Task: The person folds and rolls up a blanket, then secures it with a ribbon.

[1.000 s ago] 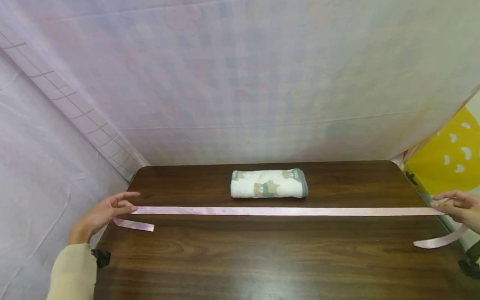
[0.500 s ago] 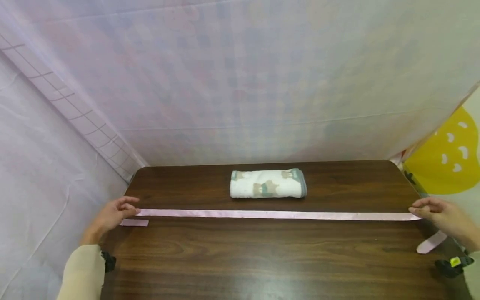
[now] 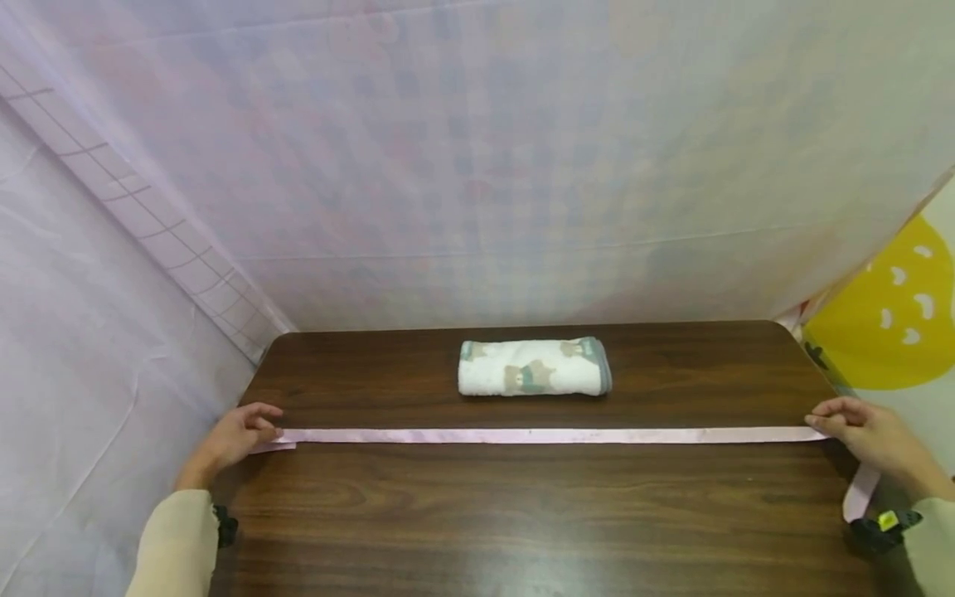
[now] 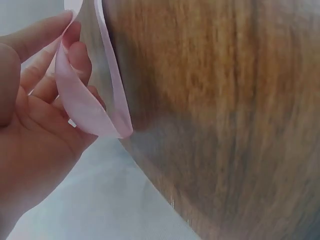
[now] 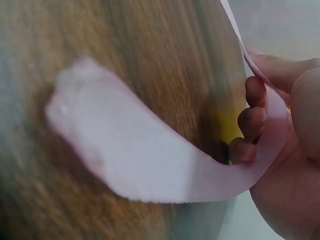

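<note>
A pink satin ribbon stretches straight across the width of the table between both hands. At its left end my left hand pinches it between thumb and fingers; in the left wrist view a loose tail of ribbon loops down beside the palm and folds back near the table edge. My right hand pinches the other end with thumb and forefinger. From there a free tail curves under the palm and out over the wood in the right wrist view. Behind the ribbon lies a rolled white towel with bear prints and grey-green trim.
The dark wooden table has rounded far corners. A pale printed curtain hangs along its back edge, and white cloth hangs on the left. On the right is a sheet with a yellow print.
Both hands have come nearer the person, bringing the ribbon away from the towel. The right hand has also moved inward to the left, the left hand slightly right. The towel stays put.
</note>
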Available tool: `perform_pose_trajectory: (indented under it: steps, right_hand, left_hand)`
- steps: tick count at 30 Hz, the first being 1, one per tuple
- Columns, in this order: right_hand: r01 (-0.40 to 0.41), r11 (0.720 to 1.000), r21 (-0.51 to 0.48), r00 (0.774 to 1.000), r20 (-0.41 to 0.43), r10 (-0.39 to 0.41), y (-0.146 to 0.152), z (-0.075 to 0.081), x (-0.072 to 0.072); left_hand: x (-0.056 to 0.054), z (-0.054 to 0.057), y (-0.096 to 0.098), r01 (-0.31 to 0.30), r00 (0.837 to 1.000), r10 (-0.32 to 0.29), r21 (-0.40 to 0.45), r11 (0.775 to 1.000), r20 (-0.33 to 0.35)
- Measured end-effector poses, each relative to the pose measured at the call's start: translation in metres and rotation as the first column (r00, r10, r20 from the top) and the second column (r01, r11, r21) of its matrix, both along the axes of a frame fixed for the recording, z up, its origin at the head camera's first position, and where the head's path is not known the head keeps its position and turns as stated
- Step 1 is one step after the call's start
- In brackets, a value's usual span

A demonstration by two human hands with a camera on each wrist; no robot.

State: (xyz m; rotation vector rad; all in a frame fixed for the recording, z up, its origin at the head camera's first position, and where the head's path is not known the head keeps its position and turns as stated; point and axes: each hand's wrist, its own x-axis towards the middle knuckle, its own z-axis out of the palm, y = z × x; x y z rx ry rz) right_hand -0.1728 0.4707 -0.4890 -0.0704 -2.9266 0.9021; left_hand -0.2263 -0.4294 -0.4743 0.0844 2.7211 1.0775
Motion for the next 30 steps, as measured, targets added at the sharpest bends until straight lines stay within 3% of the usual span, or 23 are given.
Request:
perform_pose_trajectory:
  steps: [10,19,24,30]
  right_hand:
    - [0.023,0.998,0.052,1.000,-0.015,-0.022,-0.016,0.007,-0.004]
    - [0.012,0.997,0.076,0.999,-0.039,-0.009,-0.019,0.009,-0.006]
    - [0.008,0.990,0.140,0.999,-0.044,-0.002,-0.026,0.015,-0.009]
    - [-0.050,0.987,0.152,0.998,-0.038,0.057,-0.053,0.027,-0.019]
  left_hand:
    - [0.002,0.008,-0.006,-0.003,1.000,0.002,-0.033,0.999,-0.019]
    - [0.000,0.012,0.003,-0.002,0.997,-0.004,-0.091,0.996,-0.072]
    - [-0.004,0.017,0.017,0.000,0.991,-0.022,-0.163,0.987,-0.131]
    - [-0.015,0.028,0.050,0.033,0.976,-0.075,-0.199,0.979,-0.207]
